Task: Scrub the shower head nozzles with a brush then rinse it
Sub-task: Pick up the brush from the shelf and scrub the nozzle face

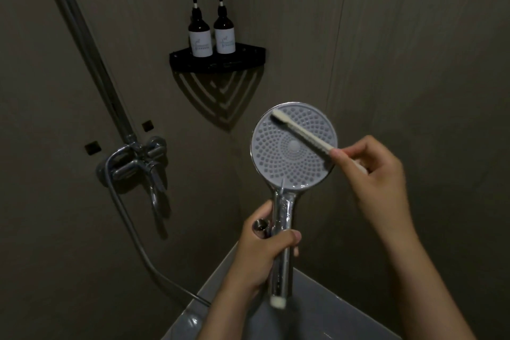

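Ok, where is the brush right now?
In the head view, right of centre: the brush lies diagonally across the shower head face, bristles at its upper left edge, handle pinched by the right hand.

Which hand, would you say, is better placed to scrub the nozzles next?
Right: the right hand pinches the brush, its bristles resting on the shower head face; the left hand grips its handle.

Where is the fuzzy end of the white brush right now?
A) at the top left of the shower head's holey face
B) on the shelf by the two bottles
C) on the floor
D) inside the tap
A: the brush lies across the shower head, with its bristles at the upper left of the nozzle face, while the right hand pinches its handle.
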Demonstrator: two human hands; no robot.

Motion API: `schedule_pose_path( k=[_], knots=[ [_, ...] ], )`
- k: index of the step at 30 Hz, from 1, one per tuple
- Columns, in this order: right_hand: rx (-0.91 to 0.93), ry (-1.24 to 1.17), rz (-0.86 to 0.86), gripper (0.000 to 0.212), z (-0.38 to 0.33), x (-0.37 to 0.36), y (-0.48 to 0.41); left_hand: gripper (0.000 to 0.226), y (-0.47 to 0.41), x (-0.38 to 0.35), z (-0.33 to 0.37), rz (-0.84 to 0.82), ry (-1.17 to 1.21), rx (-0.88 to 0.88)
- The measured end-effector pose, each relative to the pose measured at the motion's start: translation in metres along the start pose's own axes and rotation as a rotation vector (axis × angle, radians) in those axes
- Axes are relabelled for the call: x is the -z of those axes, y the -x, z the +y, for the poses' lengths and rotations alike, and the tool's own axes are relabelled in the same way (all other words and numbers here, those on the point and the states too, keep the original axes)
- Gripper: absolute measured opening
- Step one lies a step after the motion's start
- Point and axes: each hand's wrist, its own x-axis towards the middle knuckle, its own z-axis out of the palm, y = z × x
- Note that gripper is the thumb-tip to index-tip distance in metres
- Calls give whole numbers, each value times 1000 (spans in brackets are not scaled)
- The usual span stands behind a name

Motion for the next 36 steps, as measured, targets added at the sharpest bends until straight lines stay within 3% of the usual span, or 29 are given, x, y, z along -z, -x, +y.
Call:
schedule_pose_path(
  k=[5, 7, 9, 15, 20, 23, 28, 32, 36],
  knots=[
    [-64, 25, 267, 20, 10, 5, 1, 46, 3, 5, 2, 8, 37, 2],
    [-133, -31, 294, 14, 11, 9, 1, 42, 3, 9, 4, 9, 54, -9],
    [-194, -128, 235, 8, 10, 7, 4, 42, 2, 12, 5, 8, 66, -9],
    [-299, -182, -115, 32, 23, -27, 19, 51, 4, 21, 2, 32, 103, 14],
    [-462, -270, -306, 28, 31, -57, 37, 52, 7, 34, 2, 50, 114, 14],
    [-530, -365, -375, 26, 32, -76, 46, 56, 9, 46, 0, 53, 107, 25],
    [-498, -384, -440, 20, 36, -108, 63, 35, 14, 66, 0, 50, 111, 24],
    [-617, -439, -443, 32, 42, -135, 74, 40, 19, 86, -2, 78, 116, 42],
    [-732, -420, -506, 23, 47, -161, 88, 42, 22, 108, -7, 114, 119, 54]
  ],
)
